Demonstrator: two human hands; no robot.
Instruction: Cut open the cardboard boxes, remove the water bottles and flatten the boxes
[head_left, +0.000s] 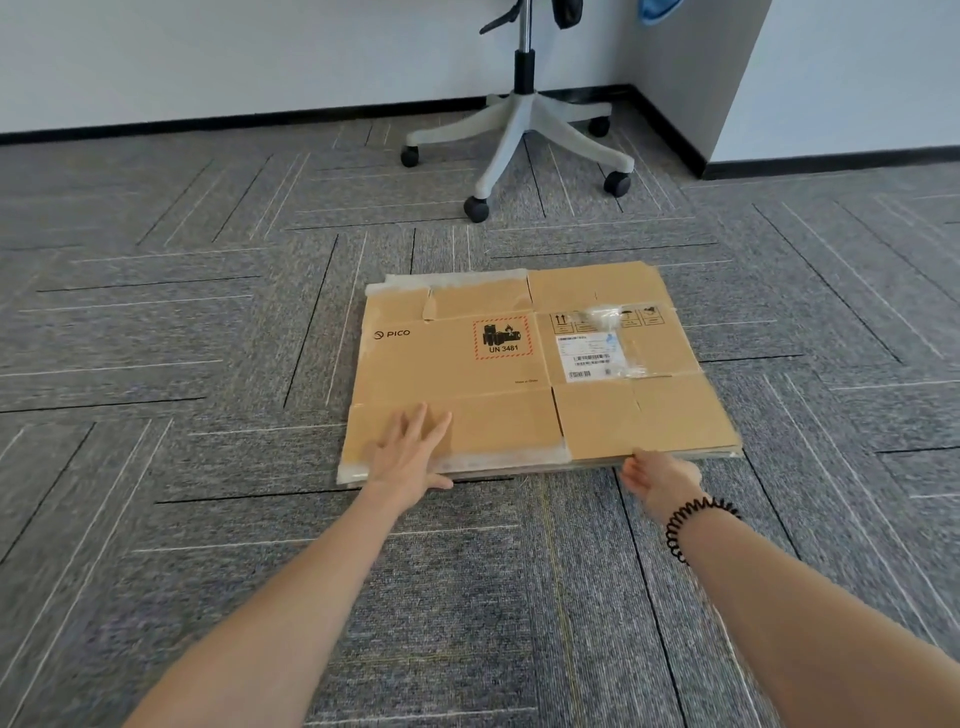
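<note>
A brown cardboard box (519, 364) lies flattened on the grey carpet, printed with "PICO" and a red "UN 3481" label, with a white shipping sticker on its right panel. Clear tape runs along its near and far edges. My left hand (410, 452) presses flat on the near left flap with fingers spread. My right hand (660, 475) is at the near right edge, its fingers tucked under the cardboard and its thumb by the edge. A black coil band circles my right wrist. No water bottles are in view.
A grey office chair base (519, 130) on castors stands behind the box near the white wall. A white partition (737, 78) juts out at the back right. Patterned grey carpet (208, 364) spreads all around the box.
</note>
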